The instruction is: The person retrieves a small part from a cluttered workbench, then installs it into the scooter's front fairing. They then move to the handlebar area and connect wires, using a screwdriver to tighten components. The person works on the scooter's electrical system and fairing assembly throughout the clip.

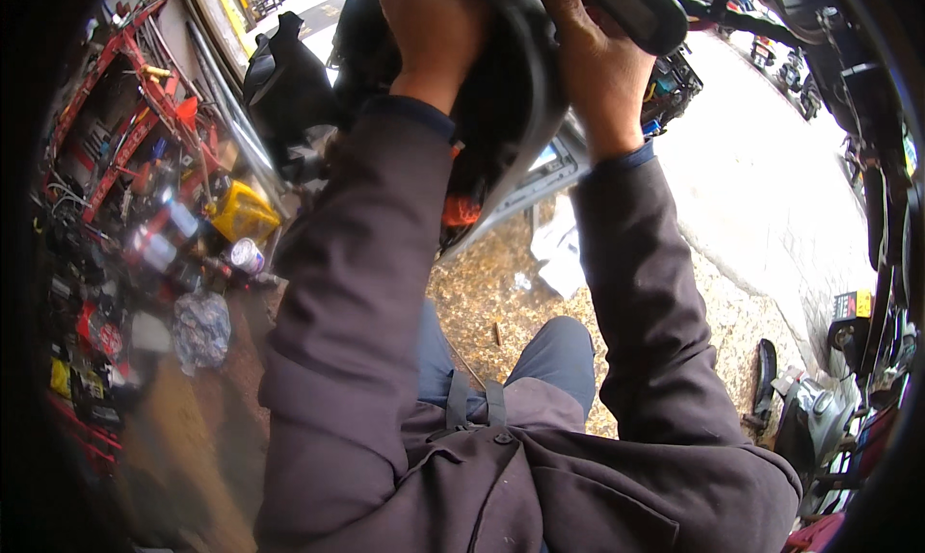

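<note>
At the top centre, my left hand [434, 28] has its fingers curled at a dark part of a black vehicle assembly [496, 119]; what they hold is hidden at the frame's edge. My right hand [602, 76] is closed at the same assembly, thumb uppermost, just under a long black mirror-like piece [636, 4]; its grip is partly hidden. An orange part [461, 211] shows low inside the assembly. A loose-looking black panel [284, 81] is left of my left hand, and a silvery frame [544, 168] is below my right hand.
Red metal racks [120, 119], a yellow jug [241, 211], cans and crumpled plastic [200, 327] crowd the left side. White sheets [554, 250] lie on the speckled floor [501, 283]. Along the right stand dark vehicle parts [809, 418] and bars; pale pavement [732, 168] lies beyond.
</note>
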Tool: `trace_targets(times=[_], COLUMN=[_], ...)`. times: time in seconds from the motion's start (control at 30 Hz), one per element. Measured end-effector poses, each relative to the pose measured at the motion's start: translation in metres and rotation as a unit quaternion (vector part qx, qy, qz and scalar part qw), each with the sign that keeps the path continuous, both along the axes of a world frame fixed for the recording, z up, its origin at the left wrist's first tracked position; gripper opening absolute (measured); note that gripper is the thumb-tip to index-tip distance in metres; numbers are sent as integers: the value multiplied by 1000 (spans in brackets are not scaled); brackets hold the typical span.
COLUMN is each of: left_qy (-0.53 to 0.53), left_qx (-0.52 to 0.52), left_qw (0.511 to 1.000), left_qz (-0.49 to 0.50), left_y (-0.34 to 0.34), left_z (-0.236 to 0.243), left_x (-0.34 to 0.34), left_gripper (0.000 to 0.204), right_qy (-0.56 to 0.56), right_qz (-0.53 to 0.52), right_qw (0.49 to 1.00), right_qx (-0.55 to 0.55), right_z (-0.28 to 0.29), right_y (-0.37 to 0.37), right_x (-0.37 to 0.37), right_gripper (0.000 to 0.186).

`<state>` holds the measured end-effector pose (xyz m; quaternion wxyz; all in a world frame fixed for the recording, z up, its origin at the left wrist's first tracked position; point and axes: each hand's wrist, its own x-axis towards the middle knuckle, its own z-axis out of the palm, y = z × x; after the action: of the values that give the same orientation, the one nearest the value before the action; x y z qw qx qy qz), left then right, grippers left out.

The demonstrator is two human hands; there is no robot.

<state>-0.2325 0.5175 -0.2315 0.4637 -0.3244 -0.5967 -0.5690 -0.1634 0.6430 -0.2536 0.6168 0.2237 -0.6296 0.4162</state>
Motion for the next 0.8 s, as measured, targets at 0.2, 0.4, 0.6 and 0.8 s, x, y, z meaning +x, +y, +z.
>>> trace_targets(times=[0.2, 0.4, 0.6, 0.8], left_qy=[-24, -32, -72, -102], left_qx=[-3, 15, -88, -68], left_qw=[999, 999, 970, 979], left_qz=[23, 41, 214, 161], left_y=[-2, -14, -24, -26], left_z=[4, -6, -25, -26], left_x=[4, 27, 40, 47], left_gripper=[22, 25, 27, 25], right_qy=[1, -9, 31, 11], right_qz=[10, -186, -198, -142], right_qw=[999, 978, 973, 988], right_qx=[36, 91, 111, 61], right_z=[-6, -9, -14, -9], right_y=[17, 26, 38, 29], right_x=[-23, -47, -61, -55], right_gripper=[19, 26, 29, 23])
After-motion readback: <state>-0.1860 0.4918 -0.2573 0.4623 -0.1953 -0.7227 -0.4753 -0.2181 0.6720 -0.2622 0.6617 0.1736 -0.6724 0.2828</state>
